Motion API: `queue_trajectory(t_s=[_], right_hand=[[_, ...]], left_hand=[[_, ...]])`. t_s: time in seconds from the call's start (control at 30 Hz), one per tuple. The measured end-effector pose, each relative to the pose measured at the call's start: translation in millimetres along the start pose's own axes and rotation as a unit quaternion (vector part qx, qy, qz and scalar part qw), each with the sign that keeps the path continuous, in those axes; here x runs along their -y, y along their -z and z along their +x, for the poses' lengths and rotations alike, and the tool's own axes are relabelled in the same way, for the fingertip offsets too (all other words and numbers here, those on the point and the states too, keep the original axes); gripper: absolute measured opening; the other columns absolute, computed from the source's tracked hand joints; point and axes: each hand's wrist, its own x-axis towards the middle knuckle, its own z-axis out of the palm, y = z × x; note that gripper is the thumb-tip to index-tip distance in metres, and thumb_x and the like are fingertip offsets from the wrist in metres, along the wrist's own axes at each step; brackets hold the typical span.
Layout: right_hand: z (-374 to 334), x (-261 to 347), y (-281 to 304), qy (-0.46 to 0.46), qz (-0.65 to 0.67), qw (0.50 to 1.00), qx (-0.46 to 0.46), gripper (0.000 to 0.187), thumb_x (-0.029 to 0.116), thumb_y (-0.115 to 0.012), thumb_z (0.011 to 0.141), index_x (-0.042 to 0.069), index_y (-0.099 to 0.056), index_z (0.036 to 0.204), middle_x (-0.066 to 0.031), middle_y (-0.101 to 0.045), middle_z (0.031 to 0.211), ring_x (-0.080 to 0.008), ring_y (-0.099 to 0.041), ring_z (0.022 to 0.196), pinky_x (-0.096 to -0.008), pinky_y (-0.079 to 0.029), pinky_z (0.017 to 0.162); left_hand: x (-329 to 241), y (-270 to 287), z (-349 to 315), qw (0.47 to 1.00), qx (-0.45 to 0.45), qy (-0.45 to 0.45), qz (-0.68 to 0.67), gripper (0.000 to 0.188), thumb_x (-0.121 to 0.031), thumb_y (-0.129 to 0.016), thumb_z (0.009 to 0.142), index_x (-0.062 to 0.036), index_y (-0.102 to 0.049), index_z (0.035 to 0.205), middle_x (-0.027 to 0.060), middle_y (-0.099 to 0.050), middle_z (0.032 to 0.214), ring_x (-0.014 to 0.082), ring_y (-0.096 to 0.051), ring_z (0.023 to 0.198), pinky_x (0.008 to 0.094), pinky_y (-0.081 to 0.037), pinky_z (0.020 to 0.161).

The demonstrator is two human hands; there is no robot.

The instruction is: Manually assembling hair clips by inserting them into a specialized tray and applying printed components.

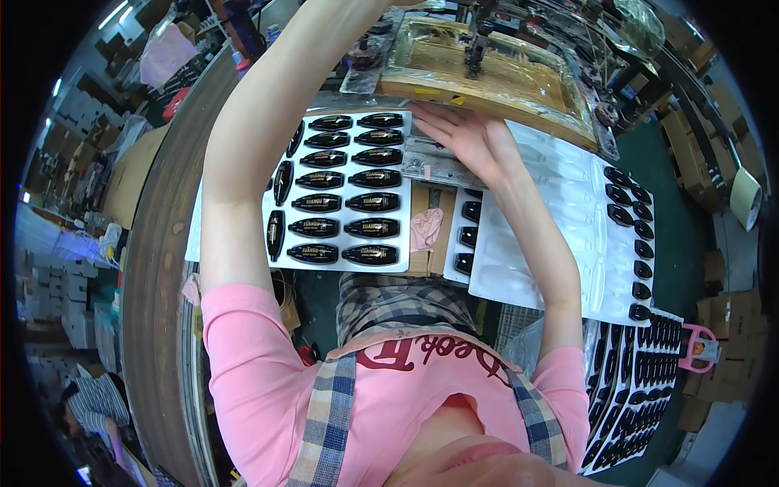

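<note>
My right hand (471,142) reaches under the front edge of a wooden-framed printing screen (422,88). Its fingers are stretched out toward the left, above a metal base plate (442,166); nothing shows in its grasp. My left forearm (272,97) rises to the top edge of the picture, where nearly all of the left hand is cut off, so its fingers cannot be read. Below that arm, a white tray (334,192) holds rows of glossy black oval pieces (373,202) with gold print. The forearm covers part of the tray's left side.
A white moulded tray (535,219) lies at right, with black pieces (643,249) along its right edge. More filled trays (633,390) stand lower right by a pink stool (699,347). A pink cloth (425,230) lies between the trays. A wooden table edge (158,268) curves at left.
</note>
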Motion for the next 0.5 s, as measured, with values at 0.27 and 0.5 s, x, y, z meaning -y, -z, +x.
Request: queue_trajectory(t_s=[0.27, 0.5], right_hand=[[30.6, -12.4, -0.7, 0.042, 0.137, 0.990, -0.002, 0.049, 0.019, -0.044, 0.088, -0.006, -0.024, 0.125, -0.0238, -0.026, 0.129, -0.0365, -0.026, 0.121, -0.0490, -0.022, 0.104], [31.7, -9.9, 5.4, 0.079, 0.025, 0.996, -0.032, 0.035, 0.017, -0.049, 0.086, 0.003, -0.038, 0.117, -0.0127, -0.044, 0.113, -0.0242, -0.044, 0.106, -0.0418, -0.039, 0.094]], left_hand=[[22.3, -5.7, -22.8, 0.990, 0.042, -0.092, 0.094, 0.012, -0.012, -0.046, 0.085, -0.0012, -0.046, 0.082, 0.0061, -0.051, 0.071, 0.0108, -0.046, 0.057, 0.0177, -0.038, 0.045], [63.8, -56.3, -135.4, 0.966, -0.036, -0.231, 0.108, 0.023, -0.016, -0.048, 0.086, 0.0008, -0.048, 0.102, 0.0013, -0.051, 0.069, 0.0057, -0.045, 0.052, 0.0166, -0.033, 0.042]])
